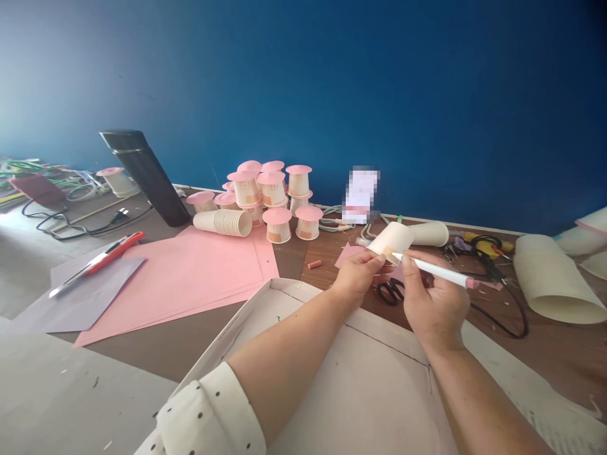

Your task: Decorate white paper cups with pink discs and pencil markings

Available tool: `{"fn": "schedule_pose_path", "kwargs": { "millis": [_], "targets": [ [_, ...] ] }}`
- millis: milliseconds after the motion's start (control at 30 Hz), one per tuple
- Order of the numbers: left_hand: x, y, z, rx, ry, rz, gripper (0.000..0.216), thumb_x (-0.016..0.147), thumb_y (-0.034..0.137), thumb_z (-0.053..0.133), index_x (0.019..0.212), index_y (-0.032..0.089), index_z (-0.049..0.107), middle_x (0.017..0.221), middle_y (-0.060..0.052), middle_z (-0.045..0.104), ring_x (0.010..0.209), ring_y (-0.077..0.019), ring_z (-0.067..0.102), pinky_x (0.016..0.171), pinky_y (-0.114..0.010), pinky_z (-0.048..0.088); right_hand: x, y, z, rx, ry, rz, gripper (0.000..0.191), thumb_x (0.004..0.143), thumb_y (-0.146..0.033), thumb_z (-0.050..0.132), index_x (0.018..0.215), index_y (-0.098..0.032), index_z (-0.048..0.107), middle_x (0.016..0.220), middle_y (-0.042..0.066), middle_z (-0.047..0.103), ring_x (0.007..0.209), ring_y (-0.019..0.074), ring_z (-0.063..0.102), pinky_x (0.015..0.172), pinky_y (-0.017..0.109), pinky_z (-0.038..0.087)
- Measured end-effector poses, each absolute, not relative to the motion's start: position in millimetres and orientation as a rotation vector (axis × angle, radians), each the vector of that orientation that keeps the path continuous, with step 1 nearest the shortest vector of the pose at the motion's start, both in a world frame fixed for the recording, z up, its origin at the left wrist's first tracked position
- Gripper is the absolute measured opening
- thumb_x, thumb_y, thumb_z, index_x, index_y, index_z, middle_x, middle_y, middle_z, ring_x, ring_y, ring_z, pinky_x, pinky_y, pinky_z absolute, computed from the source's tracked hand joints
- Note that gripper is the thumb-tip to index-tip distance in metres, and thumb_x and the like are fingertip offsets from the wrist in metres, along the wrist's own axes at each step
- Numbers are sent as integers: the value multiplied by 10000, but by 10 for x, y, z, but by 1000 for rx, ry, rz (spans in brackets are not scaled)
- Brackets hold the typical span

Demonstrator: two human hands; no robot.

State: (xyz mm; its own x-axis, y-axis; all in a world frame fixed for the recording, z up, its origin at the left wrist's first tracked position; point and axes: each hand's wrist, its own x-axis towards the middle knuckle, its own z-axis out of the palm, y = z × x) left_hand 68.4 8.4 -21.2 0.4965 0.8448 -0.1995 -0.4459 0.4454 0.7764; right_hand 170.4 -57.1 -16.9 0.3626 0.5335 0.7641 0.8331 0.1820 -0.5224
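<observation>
My left hand (356, 273) is closed on a white paper cup (392, 240) held on its side above the table. My right hand (434, 300) grips a white pen with a pink end (443, 272), its tip touching the cup's side near a small orange patch. Both hands hover over the far edge of a flat white cardboard box lid (294, 328). Black scissors (391, 291) lie on the table just beneath the hands.
A pile of upturned paper cups with pink round tops (272, 196) stands by the blue wall, with a stack of plain cups (222, 222) lying beside it. Pink paper sheets (190, 272), a red utility knife (97, 260), a black flask (145, 175), cables and rolled white paper (550, 278) surround them.
</observation>
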Motion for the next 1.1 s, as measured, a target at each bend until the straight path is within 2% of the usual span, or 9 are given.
{"fn": "schedule_pose_path", "kwargs": {
  "millis": [100, 467, 767, 1100],
  "targets": [
    [698, 84, -219, 755, 656, 889, 136, 811, 234, 713, 751, 115, 688, 778, -58, 665, 793, -150, 640, 837, -326, 492, 1700, -567, -175, -1490, -1309, -318, 266, 922, -386, 577, 992, -172, 719, 936, 93, 731, 803, 189, 666, 752, 333, 530],
    [726, 71, -237, 978, 848, 933, 156, 851, 221, 628, 718, 153, 673, 725, -27, 664, 637, -116, 592, 718, -277, 504, 1705, -549, -181, -1498, -1339, -342, 260, 923, -385, 582, 1007, -184, 725, 953, 91, 742, 869, 210, 690, 811, 361, 542],
    [729, 91, -305, 1125, 873, 941, 167, 850, 270, 611, 727, 168, 661, 741, -27, 672, 659, -139, 602, 708, -285, 500, 1728, -541, -187, -1455, -1377, -373, 228, 922, -349, 586, 980, -176, 723, 960, 85, 742, 925, 213, 683, 861, 364, 525],
    [719, 78, -298, 1167, 895, 939, 188, 838, 280, 620, 686, 173, 643, 645, -7, 612, 621, -138, 570, 673, -277, 476, 1730, -551, -201, -1511, -1338, -356, 269, 926, -398, 566, 969, -181, 720, 951, 93, 740, 907, 222, 682, 851, 375, 521]
  ]
}}
